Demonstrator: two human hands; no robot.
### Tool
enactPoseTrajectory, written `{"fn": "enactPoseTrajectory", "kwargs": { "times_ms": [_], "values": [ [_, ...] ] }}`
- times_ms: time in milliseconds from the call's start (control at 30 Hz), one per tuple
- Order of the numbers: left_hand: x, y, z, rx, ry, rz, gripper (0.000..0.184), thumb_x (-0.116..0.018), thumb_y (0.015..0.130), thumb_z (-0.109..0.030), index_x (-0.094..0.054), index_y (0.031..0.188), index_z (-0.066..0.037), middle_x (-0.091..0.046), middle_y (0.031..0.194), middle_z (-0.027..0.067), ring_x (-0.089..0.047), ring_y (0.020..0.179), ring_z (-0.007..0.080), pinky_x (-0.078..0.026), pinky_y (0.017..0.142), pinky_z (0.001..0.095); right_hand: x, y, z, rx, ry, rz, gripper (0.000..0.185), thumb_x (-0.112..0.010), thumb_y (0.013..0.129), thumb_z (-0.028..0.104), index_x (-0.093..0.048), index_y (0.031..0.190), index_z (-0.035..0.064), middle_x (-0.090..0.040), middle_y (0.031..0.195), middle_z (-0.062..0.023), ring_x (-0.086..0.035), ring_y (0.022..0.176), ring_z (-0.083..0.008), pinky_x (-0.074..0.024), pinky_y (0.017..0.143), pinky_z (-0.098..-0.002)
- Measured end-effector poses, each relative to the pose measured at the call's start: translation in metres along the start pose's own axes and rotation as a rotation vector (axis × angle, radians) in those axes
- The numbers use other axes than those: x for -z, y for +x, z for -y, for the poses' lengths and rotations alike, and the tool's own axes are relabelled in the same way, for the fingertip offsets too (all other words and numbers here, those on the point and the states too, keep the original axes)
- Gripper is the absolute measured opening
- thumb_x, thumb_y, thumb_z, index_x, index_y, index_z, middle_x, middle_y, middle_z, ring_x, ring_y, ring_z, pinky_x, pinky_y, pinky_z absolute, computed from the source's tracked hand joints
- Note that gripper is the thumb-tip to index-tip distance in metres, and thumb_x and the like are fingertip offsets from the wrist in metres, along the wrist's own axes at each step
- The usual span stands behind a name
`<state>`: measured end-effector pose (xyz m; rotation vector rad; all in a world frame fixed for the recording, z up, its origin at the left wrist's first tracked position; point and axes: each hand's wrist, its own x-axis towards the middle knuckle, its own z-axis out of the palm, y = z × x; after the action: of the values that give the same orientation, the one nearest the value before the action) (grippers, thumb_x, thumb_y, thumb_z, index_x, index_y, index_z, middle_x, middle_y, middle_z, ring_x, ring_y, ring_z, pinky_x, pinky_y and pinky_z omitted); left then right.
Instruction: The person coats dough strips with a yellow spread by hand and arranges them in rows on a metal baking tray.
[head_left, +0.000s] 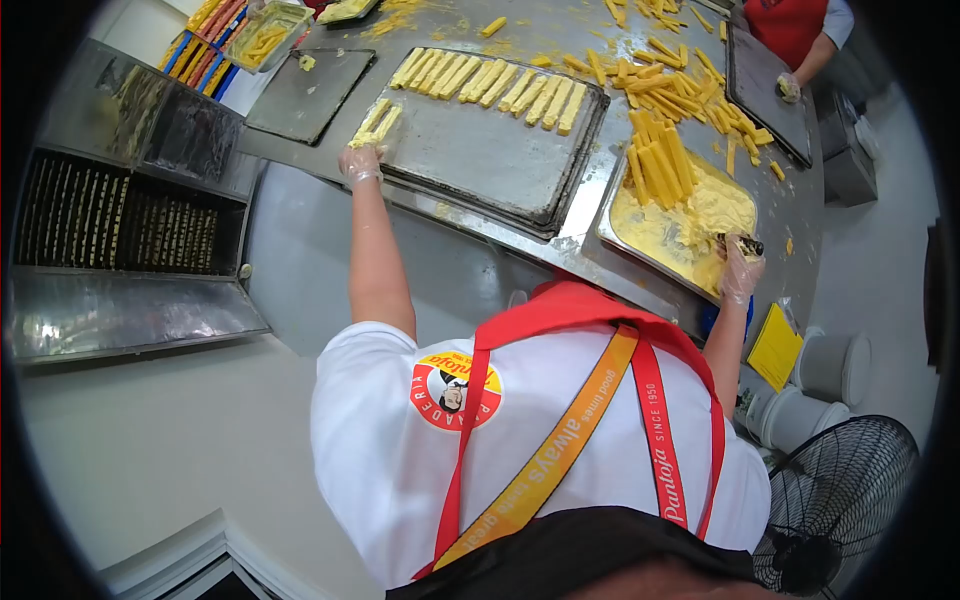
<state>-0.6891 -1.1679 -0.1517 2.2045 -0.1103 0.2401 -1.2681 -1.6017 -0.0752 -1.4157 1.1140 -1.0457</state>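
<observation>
My left hand (pixel 361 165), in a clear plastic glove, closes on the near ends of two cream-coated sticks (pixel 378 122) at the left edge of a dark metal baking tray (pixel 470 165). A row of similar coated sticks (pixel 495 84) lies along that tray's far side. On the right, my gloved right hand (pixel 741 272) grips a tool with a black handle (pixel 742 244); its working end is hidden. That hand is over the near right corner of a metal pan (pixel 655 262) holding pale yellow cream (pixel 705 215). Plain yellow sticks (pixel 660 165) are piled in the pan's far part.
Loose yellow sticks (pixel 665 95) cover the table beyond the pan. A second flat tray (pixel 310 95) lies to the left, above an open metal rack (pixel 120 215). A co-worker in a red apron (pixel 785 30) stands far right, one hand over another tray (pixel 765 95). A fan (pixel 840 500) stands behind right.
</observation>
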Motion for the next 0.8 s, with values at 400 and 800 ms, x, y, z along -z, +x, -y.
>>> {"fn": "enactPoseTrajectory", "kwargs": {
  "times_ms": [400,800],
  "values": [
    [0.005,-0.012,0.009,0.104,-0.021,-0.235,0.051,-0.076,0.065,-0.013,-0.053,0.105,0.01,-0.063,0.097,0.0214,-0.061,0.09,0.0361,-0.049,0.085,0.0405,-0.032,-0.036,0.042,0.235,-0.389,0.253,0.019,-0.07,0.083,0.016,-0.065,0.095,0.0013,-0.066,0.083,-0.0066,-0.059,0.075,-0.0145,-0.0478,0.071,-0.0306],
    [-0.082,-0.215,-0.258,-0.763,-0.09,0.479,0.031,-0.068,0.085,-0.025,-0.062,0.109,-0.006,-0.061,0.111,0.0148,-0.056,0.107,0.0317,-0.045,0.092,0.0413,-0.033,-0.017,0.048,0.409,-0.498,0.461,0.02,-0.065,0.08,0.016,-0.066,0.095,0.003,-0.065,0.08,-0.0156,-0.062,0.07,-0.0307,-0.051,0.07,-0.0381]
  ]
}}
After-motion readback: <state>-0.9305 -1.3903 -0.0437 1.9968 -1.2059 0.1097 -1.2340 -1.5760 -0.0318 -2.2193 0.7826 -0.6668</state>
